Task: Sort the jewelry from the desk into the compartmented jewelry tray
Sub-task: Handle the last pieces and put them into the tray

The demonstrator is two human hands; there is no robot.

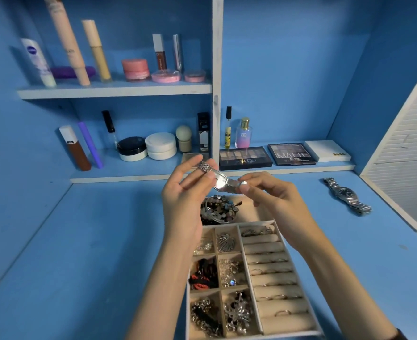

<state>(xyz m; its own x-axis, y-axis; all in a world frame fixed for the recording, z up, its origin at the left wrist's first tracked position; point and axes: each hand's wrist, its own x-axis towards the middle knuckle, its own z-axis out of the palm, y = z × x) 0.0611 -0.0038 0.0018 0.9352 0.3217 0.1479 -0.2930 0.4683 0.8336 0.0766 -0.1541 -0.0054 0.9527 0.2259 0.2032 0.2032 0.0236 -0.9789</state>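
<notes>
I hold a silver wristwatch (219, 180) in the air above the far end of the beige compartmented jewelry tray (239, 244). My left hand (186, 192) grips one end of its metal band between thumb and fingers. My right hand (267, 192) pinches the other end. The tray holds beaded bracelets (218, 208) in its far compartment, earrings, chains and dark pieces in the small left cells, and rings (275, 282) tucked in the cushioned rolls on the right. A second silver watch (347, 195) lies on the blue desk (80, 241) at the right.
Shelves behind the desk carry cosmetics: eyeshadow palettes (245, 157), a perfume bottle (243, 133), jars (160, 145), tubes and lip products (159, 51). A white slatted panel (403, 153) borders the desk's right edge.
</notes>
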